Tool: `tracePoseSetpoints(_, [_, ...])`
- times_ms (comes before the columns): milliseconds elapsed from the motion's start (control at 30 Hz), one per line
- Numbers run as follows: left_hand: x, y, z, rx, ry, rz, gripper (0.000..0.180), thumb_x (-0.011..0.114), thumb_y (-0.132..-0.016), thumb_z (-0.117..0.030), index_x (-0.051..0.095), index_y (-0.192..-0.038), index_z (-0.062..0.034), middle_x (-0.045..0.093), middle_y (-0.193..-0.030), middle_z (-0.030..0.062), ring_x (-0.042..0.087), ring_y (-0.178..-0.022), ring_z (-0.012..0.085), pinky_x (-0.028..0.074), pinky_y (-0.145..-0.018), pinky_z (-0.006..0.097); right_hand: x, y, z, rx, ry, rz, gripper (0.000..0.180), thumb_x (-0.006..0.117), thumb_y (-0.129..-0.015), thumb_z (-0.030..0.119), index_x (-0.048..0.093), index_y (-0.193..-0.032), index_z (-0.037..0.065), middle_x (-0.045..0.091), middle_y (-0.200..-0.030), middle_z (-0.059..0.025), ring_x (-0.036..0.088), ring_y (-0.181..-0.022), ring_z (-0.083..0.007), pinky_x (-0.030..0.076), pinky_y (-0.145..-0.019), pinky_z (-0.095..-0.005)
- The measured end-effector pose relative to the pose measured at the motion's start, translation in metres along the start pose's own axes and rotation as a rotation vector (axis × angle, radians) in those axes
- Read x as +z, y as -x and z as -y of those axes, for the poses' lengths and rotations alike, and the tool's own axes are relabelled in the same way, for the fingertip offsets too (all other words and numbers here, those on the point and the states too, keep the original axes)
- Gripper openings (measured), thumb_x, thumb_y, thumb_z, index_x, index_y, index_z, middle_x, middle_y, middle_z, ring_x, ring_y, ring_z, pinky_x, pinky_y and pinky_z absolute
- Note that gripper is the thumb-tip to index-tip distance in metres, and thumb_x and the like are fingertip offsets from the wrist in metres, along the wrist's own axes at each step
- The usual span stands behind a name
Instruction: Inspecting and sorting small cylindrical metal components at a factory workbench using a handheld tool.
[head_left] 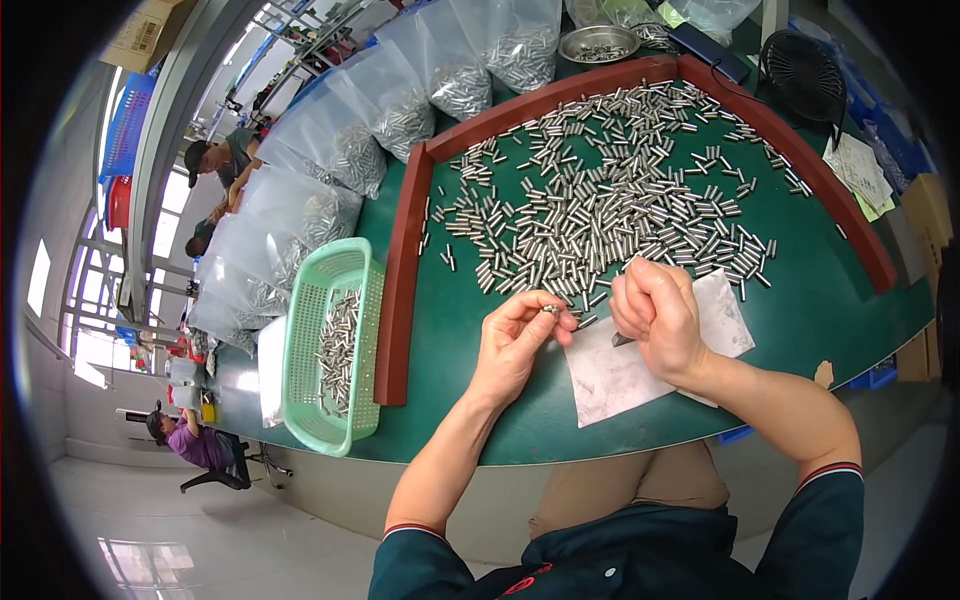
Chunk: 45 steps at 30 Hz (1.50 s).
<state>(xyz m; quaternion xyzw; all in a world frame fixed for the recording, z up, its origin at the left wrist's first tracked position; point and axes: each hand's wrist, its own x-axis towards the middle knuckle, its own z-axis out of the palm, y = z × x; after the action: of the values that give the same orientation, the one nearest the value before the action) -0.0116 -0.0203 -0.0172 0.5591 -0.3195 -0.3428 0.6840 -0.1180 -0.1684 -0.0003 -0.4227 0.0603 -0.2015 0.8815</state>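
Green bench (pixel 820 310) fills the middle of a bright workshop, with clear plastic bags (pixel 460 88) of metal pieces lined up along its far left side. Red-brown rails (pixel 402 270) frame a broad spread of short cylindrical metal pins (pixel 600 210), probably so that they do not roll off. To the left, a mint-green perforated basket (pixel 298 350) holds more pins, seemingly set there to be within reach.

Near the front of the spread, the left hand (pixel 512 335) pinches a small metal piece (pixel 549 309) between thumb and forefinger, a grip that seems to suit something so short. The right hand (pixel 655 315) is curled nearly closed above a smudged white sheet (pixel 620 388); a dark edge shows beneath its fingers, but what it grips cannot be told. The pinched piece appears too foreshortened to read its long axis. Loose pins lie flat, their long axes pointing every way, though some clusters run roughly parallel.
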Motion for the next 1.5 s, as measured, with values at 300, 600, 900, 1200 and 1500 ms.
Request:
tracePoseSetpoints(300, [0.0,-0.001,-0.011,-0.336,0.273,-0.102,0.026,0.045,-0.088,-0.021,0.052,-0.097,0.0025,0.059,-0.072,0.0094,0.053,-0.058,0.012,0.045,-0.06,0.023,0.001,-0.001,0.0,0.016,-0.004,-0.002,0.041,0.034,-0.088,0.021,0.027,-0.049,0.009,0.028,-0.043,0.0009,0.021,-0.039,-0.0068,0.018,-0.038,-0.0227])
tracePoseSetpoints(600, [-0.005,0.0,-0.016,-0.365,0.322,-0.044,0.03,0.037,-0.09,-0.024,0.048,-0.099,0.002,0.061,-0.08,0.016,0.06,-0.066,0.0179,0.049,-0.064,0.027,0.0,-0.002,0.001,0.02,-0.03,0.006,0.039,0.034,-0.087,0.018,0.027,-0.049,0.009,0.03,-0.044,-0.0001,0.022,-0.04,-0.0069,0.019,-0.039,-0.0224])
tracePoseSetpoints(900, [-0.006,0.002,-0.018,-0.401,0.412,-0.058,0.027,0.032,-0.091,-0.026,0.047,-0.09,-0.0031,0.059,-0.082,0.0205,0.059,-0.066,0.0203,0.048,-0.064,0.028,0.001,-0.002,0.002,0.026,-0.027,0.002,0.039,0.033,-0.087,0.018,0.027,-0.049,0.008,0.03,-0.043,-0.0006,0.022,-0.039,-0.007,0.019,-0.038,-0.0224])
tracePoseSetpoints(1200, [0.006,0.001,-0.013,-0.113,-0.356,-0.221,0.022,0.049,-0.087,-0.015,0.052,-0.07,-0.0012,0.04,-0.058,-0.0043,0.03,-0.051,0.0023,0.025,-0.045,0.017,0.0,-0.003,0.0,0.03,-0.041,0.004,0.038,0.035,-0.087,0.017,0.028,-0.05,0.009,0.03,-0.044,0.0002,0.022,-0.04,-0.0064,0.019,-0.038,-0.0217])
tracePoseSetpoints(1500, [0.025,-0.005,0.003,0.361,-1.044,-0.059,0.009,0.061,-0.07,-0.001,0.061,-0.079,-0.0001,0.054,-0.056,0.0094,0.049,-0.044,0.0176,0.039,-0.043,0.029,-0.001,-0.004,0.002,0.031,-0.028,0.003,0.04,0.035,-0.087,0.019,0.028,-0.05,0.009,0.03,-0.045,0.0007,0.024,-0.041,-0.0064,0.021,-0.039,-0.0219])
